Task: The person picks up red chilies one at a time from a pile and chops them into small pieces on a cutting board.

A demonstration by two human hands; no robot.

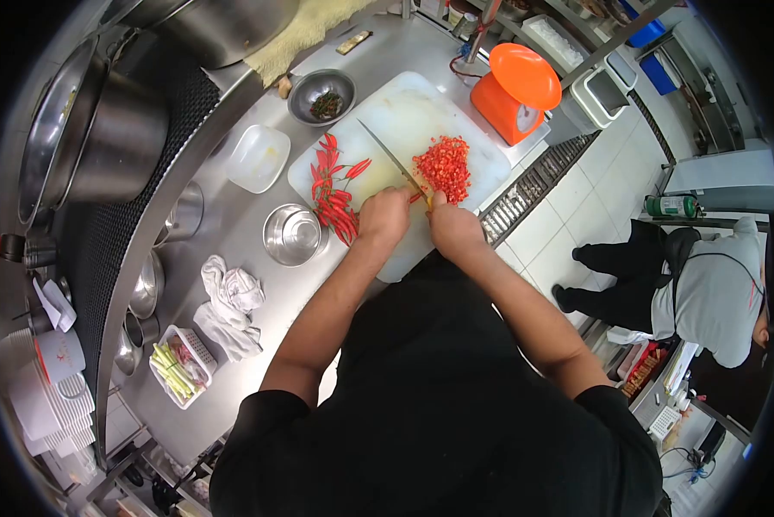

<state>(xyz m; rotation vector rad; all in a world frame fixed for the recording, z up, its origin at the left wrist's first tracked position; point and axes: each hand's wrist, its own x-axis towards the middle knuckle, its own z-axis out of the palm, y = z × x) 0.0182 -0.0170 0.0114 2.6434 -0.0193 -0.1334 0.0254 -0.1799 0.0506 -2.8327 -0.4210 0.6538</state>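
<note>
A white cutting board [404, 99] lies on the steel counter. Whole red chilies [335, 202] are piled on its left side, and a heap of chopped red chili [443, 168] sits on the right. My right hand [456, 226] is wrapped round the yellow handle of a knife [393, 159], whose blade points up and left across the board. Beside it, my left hand [384, 214] is closed, with a red chili showing at its fingertips near the blade.
Left of the board are a steel bowl [321, 96], a white dish [259, 158], a metal container [292, 234], a cloth [230, 297] and a basket [199, 353]. An orange scale [514, 95] stands beyond the board. Another person [706, 289] stands at the right.
</note>
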